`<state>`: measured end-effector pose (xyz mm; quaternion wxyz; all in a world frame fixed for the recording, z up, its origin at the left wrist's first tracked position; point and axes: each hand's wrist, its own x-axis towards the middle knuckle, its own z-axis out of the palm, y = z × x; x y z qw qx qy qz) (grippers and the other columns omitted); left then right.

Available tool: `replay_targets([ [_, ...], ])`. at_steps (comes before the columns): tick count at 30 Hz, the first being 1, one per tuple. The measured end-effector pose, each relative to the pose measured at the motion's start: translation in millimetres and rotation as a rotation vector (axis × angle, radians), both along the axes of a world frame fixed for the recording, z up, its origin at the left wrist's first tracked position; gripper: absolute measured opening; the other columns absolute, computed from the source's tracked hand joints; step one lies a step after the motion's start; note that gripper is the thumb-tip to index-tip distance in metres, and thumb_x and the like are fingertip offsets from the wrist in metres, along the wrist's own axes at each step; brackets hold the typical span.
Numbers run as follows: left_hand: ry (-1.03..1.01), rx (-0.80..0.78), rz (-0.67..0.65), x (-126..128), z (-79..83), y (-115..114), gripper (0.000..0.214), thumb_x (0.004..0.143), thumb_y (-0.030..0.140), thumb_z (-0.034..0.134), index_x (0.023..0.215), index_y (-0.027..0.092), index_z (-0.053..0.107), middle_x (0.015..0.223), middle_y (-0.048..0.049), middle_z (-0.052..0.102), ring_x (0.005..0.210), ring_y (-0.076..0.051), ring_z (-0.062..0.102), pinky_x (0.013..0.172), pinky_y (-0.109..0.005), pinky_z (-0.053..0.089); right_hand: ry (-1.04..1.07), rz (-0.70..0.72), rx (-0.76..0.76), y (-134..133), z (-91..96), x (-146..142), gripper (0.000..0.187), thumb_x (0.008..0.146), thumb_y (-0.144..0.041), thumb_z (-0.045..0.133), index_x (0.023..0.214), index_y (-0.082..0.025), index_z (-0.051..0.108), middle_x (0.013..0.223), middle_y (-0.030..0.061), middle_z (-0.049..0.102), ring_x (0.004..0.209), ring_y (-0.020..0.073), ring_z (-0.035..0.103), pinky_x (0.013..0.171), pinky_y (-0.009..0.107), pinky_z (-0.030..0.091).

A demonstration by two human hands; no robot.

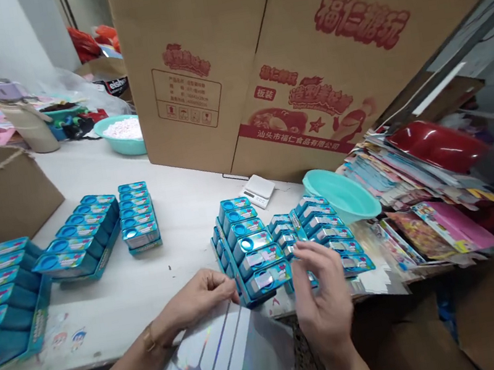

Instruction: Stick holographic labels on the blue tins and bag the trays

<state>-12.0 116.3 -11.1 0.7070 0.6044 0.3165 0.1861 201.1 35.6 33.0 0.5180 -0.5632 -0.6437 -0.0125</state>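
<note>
Sticker sheet [240,352] hung at the lower middle of the frame, by the front edge of the worktop [189,232], which crossed the picture low down. Bare white surface ran from the left-hand blue packs [75,240] to the central blue packs [257,249]; a tall carton [199,117] walled off the back, and printed bags [446,228] crowded the right. The hands were apart: the left hand [206,298] was pinched on the sheet's upper edge, just below the central packs, while the right hand [323,295] was raised to the right of the sheet, fingers curled; whether they gripped anything I could not tell. On the white surface, a small scale [258,191] sat before the carton, near a turquoise bowl [346,194] at right; another bowl [121,145], filled with pale pieces, stood upper left.
</note>
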Motion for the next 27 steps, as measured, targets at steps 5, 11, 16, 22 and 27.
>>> replay_targets([
  [5, 0.080, 0.082, -0.040, -23, 50.1, -21, 0.028, 0.071, 0.040, 0.078, 0.080, 0.013, 0.073, 0.070, 0.0002, 0.067, 0.065, -0.013, 0.053, 0.062, -0.022, 0.040, -0.101, 0.364, -0.222, -49, 2.5, -25, 0.027, 0.093, -0.014, 0.060, 0.119, -0.022, 0.062, 0.107, 0.0088, 0.068, 0.099, 0.0218, 0.065, 0.083, 0.035, 0.057],
  [11, 0.072, 0.127, -0.024, -20, 54.3, -36, 0.020, 0.075, 0.032, 0.071, 0.067, 0.014, 0.069, 0.060, 0.0030, 0.061, 0.058, -0.010, 0.048, 0.057, -0.021, 0.037, -0.262, 0.305, -0.014, -60, -14.3, -37, 0.035, 0.091, -0.007, 0.061, 0.124, -0.019, 0.064, 0.096, 0.0095, 0.074, 0.084, 0.0216, 0.070, 0.071, 0.034, 0.060],
  [16, 0.031, 0.038, 0.030, -15, 56.8, -43, 0.023, 0.072, 0.034, 0.071, 0.064, 0.013, 0.066, 0.057, 0.0034, 0.056, 0.056, -0.009, 0.043, 0.056, -0.022, 0.034, -0.356, 0.273, 0.127, -69, -24.2, -29, 0.056, 0.088, -0.001, 0.059, 0.140, -0.020, 0.056, 0.112, 0.0124, 0.074, 0.099, 0.0245, 0.072, 0.081, 0.038, 0.061],
  [22, 0.015, 0.046, 0.050, -15, 62.5, -46, 0.024, 0.070, 0.035, 0.073, 0.065, 0.012, 0.066, 0.059, 0.0023, 0.057, 0.058, -0.010, 0.045, 0.057, -0.022, 0.034, -0.216, 0.210, 0.098, -72, -23.2, -34, 0.054, 0.089, -0.004, 0.063, 0.139, -0.022, 0.057, 0.111, 0.0107, 0.075, 0.099, 0.0249, 0.072, 0.082, 0.040, 0.062],
  [27, -0.006, 0.049, 0.065, -16, 63.5, -44, 0.025, 0.070, 0.035, 0.073, 0.064, 0.012, 0.065, 0.059, 0.0022, 0.057, 0.058, -0.010, 0.045, 0.058, -0.023, 0.034, -0.276, 0.216, 0.131, -70, -23.5, -33, 0.056, 0.086, -0.001, 0.066, 0.138, -0.022, 0.058, 0.113, 0.0114, 0.074, 0.099, 0.0249, 0.072, 0.081, 0.040, 0.061],
])
